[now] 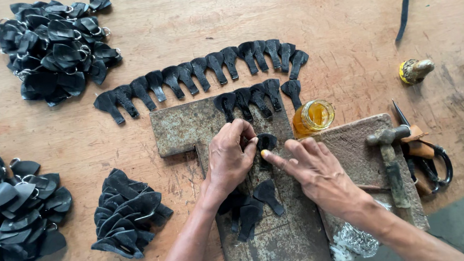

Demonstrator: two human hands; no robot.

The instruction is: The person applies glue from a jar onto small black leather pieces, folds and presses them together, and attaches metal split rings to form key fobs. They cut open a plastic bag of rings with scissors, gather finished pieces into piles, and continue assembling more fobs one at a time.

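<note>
Seemingly thin and limp, the small black leather tab (266, 142) lies near the centre of the head view, flat on the rusty T-shaped metal plate (189, 125). The left hand (230, 159) is curled over the tab's nine o'clock edge with fingertips bent down on it, pinching or pressing it. The right hand (316, 175) comes in from five o'clock with fingers spread and loose, gripping nothing, its yellow-stained fingertip touching the tab's lower edge. I judge the piece to be light, soft and easily folded, rounded at one end and narrowing to a tail at the other, best taken by that narrow tail or pressed flat at the wide lobe. It is probably tacky if glued, though I cannot tell whether it is. At twelve o'clock of the hands, two rows of like tabs (202, 74) lie fanned on the worn wooden table (343, 29), the shorter row resting on the plate's upper edge. A few loose tabs (252, 209) lie at six o'clock under the left wrist. An open glass jar of amber liquid (313, 116) stands at two o'clock, just beside the plate. At three o'clock a grey stone slab (349, 145) bears a hammer (391, 162), with scissors (429, 162) beyond it. Heaps of finished pieces with metal rings (55, 47) sit at ten and eight o'clock.
</note>
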